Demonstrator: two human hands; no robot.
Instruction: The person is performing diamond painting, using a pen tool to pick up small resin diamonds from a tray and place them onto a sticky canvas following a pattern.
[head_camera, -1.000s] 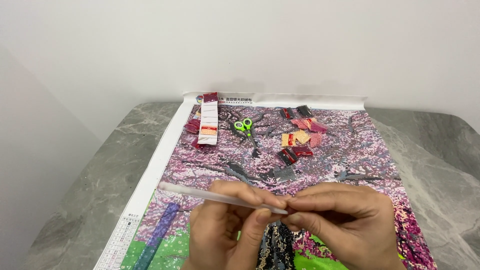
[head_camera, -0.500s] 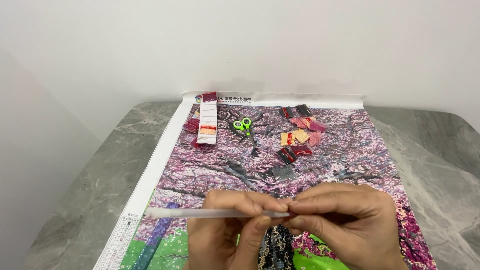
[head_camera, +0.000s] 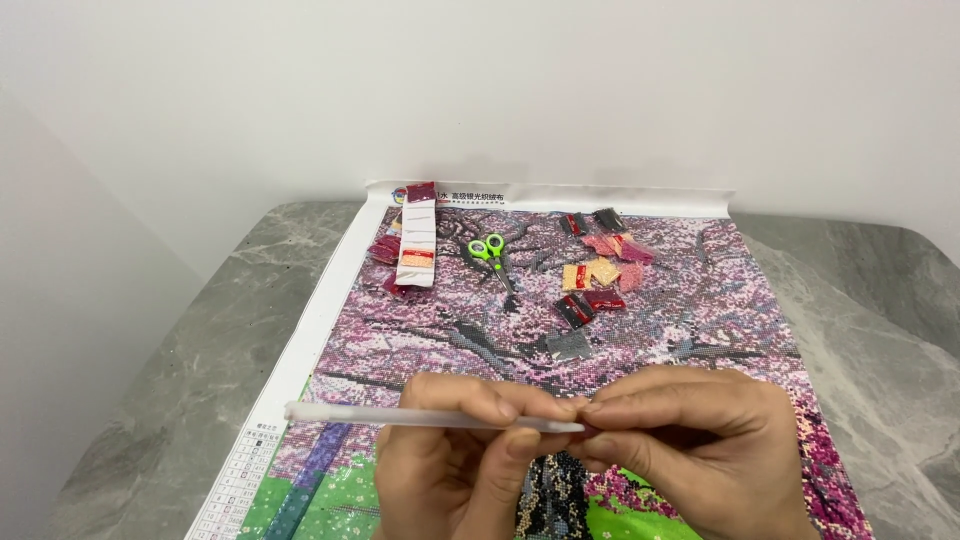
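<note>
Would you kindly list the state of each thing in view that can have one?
white pen tool: level, pinched in the left hand, tip at the right hand fingers
bead canvas: unrolled flat on the grey table, far edge curling
green scissors: closed, lying on the canvas
bead packets: scattered loose, sealed or open unclear

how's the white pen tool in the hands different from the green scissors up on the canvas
The white pen tool is a long, slim, plain stick held level off the canvas between the left hand and right hand. The green scissors are shorter, with bright looped handles, and lie untouched on the canvas farther away. Both sit over the same picture.
</note>
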